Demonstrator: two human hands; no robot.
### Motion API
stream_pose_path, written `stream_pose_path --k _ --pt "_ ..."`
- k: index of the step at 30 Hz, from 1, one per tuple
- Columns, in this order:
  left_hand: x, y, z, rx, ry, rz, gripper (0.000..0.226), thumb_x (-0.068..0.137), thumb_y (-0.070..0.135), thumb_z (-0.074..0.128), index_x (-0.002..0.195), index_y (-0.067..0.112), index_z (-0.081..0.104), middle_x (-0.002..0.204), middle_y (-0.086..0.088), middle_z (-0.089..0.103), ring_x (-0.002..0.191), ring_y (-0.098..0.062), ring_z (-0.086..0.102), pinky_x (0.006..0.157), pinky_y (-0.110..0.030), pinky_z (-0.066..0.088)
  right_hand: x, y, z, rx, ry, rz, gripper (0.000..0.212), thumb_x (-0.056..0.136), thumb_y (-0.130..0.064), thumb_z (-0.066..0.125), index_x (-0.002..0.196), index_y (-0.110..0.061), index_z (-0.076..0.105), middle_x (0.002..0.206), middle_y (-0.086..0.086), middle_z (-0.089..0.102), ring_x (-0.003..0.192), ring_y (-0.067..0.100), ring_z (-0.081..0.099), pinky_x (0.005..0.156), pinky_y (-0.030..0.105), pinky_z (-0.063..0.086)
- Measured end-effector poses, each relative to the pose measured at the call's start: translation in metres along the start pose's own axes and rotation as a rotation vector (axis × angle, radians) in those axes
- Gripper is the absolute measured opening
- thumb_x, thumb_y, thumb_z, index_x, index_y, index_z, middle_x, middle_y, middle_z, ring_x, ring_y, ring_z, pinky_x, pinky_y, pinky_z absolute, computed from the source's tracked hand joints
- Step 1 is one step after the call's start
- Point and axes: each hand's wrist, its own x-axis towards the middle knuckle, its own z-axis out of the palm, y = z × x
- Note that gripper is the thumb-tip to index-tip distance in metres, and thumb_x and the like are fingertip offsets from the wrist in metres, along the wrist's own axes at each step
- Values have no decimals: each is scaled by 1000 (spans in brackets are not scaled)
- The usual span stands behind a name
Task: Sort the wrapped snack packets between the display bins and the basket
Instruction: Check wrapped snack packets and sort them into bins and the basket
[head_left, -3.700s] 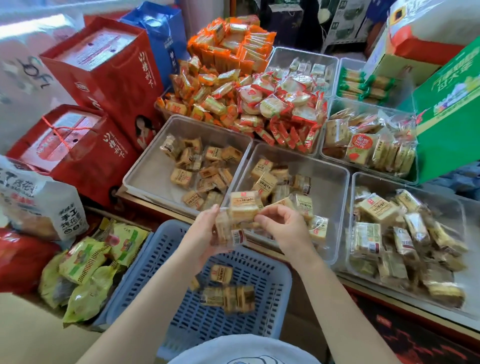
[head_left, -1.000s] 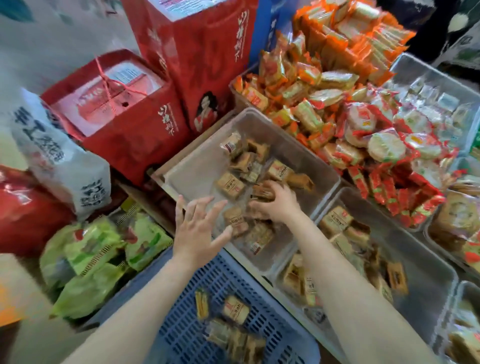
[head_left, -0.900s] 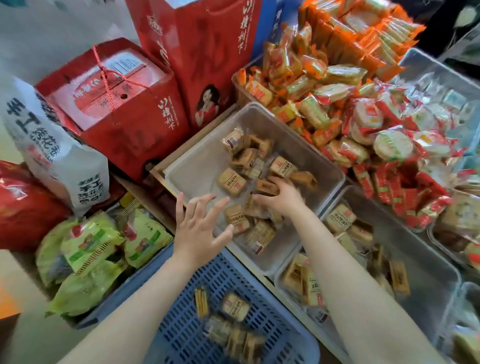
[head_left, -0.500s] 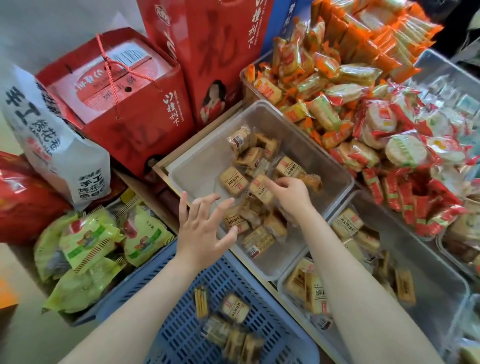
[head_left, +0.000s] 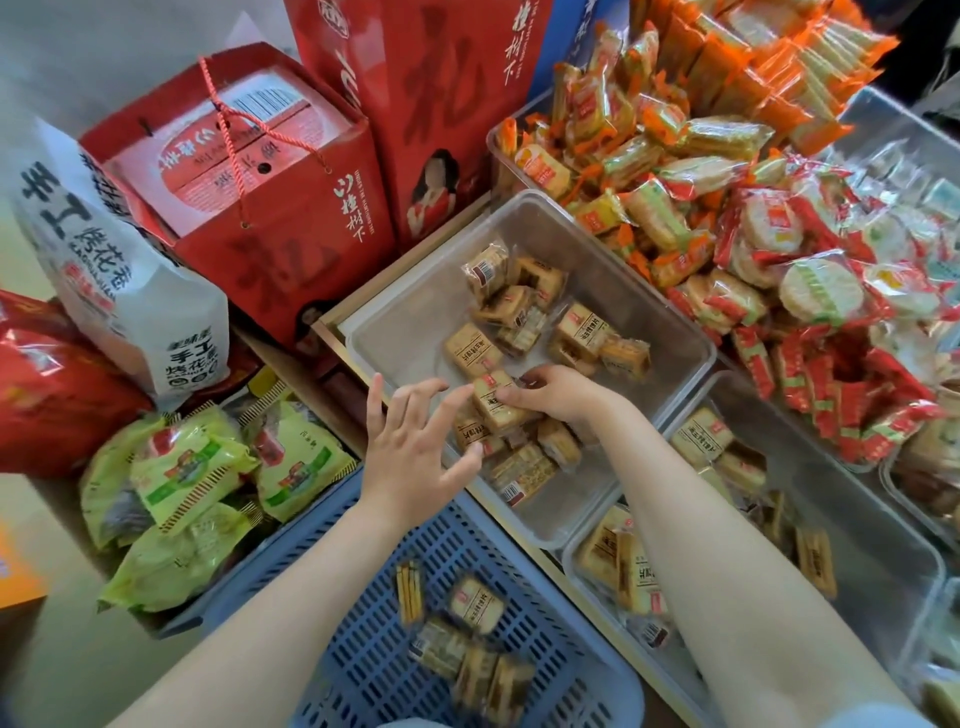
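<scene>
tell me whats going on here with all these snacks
A person is sorting wrapped snack packets. The right hand grips a tan packet in the clear bin, while the left hand hovers open beside it. A few packets already lie in the blue basket below.

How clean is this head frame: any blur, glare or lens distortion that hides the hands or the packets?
Head view: wide-angle bending at the edges, so the red gift boxes lean outward; soft blur throughout, strongest on the packets in the blue basket; mild glare on the clear bin rim and the shiny wrappers; even lighting, no hard shadows; left hand and right hand readable.
</scene>
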Motion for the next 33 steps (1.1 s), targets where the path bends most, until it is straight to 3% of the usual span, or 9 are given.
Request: stream_pose_path --k 5,13,16,21,24,26,29,33 --pt "-1 -3 1 1 -3 5 59 88 52 50 141 27 55 131 -2 54 129 -25 42 126 -47 -11 -8 -7 5 -89 -43 38 115 69 -70 80 155 -8 35 155 11 46 137 29 49 108 41 45" --pt "-1 -4 -3 13 -53 12 64 92 58 43 150 31 46 137 0 51 135 -21 35 124 -47 -14 -30 -17 21 9 124 -74 110 71 -54 87 156 -13 31 155 7 45 138 26 46 104 38 43" --pt "-3 -5 -9 26 -95 20 70 94 64 36 156 33 36 140 0 50 138 -20 31 123 -47 -17 -43 -11 19 122 238 -50 92 77 -49 85 149 -13 41 147 7 51 120 20 51 94 33 45" --pt "0 0 -20 68 -200 6 89 89 78 21 162 28 20 153 0 42 149 -20 22 122 -45 -23 -69 -12 24 159 332 -81 78 84 -43 81 147 -12 49 142 4 57 127 22 55 95 31 46" --pt "-5 -8 -27 37 -192 -47 104 83 85 18 163 20 11 169 -3 16 157 -17 -1 123 -38 -22 -81 -12 31 338 443 -101 39 83 -39 82 116 -24 66 109 -8 68 100 11 63 77 24 51" --pt "-12 -22 -34 3 -138 -142 114 80 93 16 163 17 4 172 -4 -6 156 -16 -19 122 -34 -22 -87 -12 33 461 425 -114 30 83 -38 82 105 -24 69 98 -8 70 92 8 65 70 23 50" --pt "-19 -37 -42 -37 -138 -205 113 80 89 23 164 16 -1 170 -3 -19 154 -17 -25 124 -36 -17 -89 -16 38 617 364 -106 46 85 -44 78 119 -16 70 107 -2 74 99 14 68 76 28 54" --pt "-12 -43 -43 -156 -100 -222 105 83 83 31 164 19 6 170 5 -13 156 -13 -19 128 -41 -4 -70 -28 46 721 256 -70 45 95 -47 67 122 -12 69 103 1 79 98 18 74 95 40 57"
